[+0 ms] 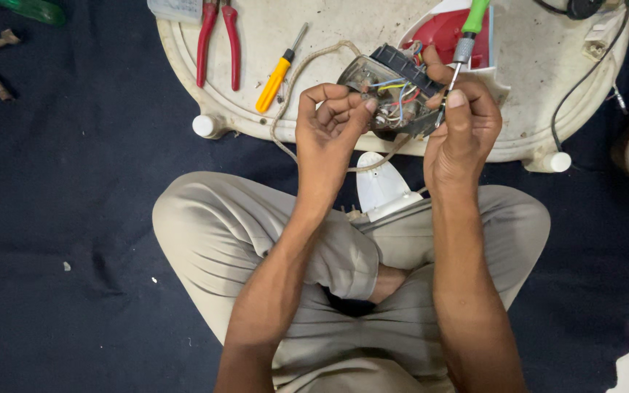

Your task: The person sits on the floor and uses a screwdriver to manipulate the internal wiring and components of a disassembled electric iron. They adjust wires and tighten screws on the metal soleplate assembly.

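Two hands meet at the upper centre of the frame over a small opened appliance part (391, 91), a dark housing with a clear cover and red, blue, yellow and white wires showing inside. The left hand (329, 120) curls around its left end, fingers pinched on it, apparently to steady it and turn the wiring up toward the eyes. The right hand (460, 120) is closed on a green-handled screwdriver (464, 44), thumb pressed along the shaft, its tip angled down into the wired part; the grip low on the shaft probably gives finer control.

A braided cord (307, 73) loops from the part across the round white surface (540, 51) and down toward the lap, slack enough to let the part be lifted. A white plastic cover (380, 182) lies below the hands by the crossed legs, seemingly set aside within reach.

On the surface, upper left, red-handled pliers (216, 40) and a yellow-handled screwdriver (277, 76) lie just beside each other, handy for either hand. A red-and-white shell (442, 33) sits behind the right hand. A black cable (584, 80) curves at the upper right. No label or package is clear enough to describe.
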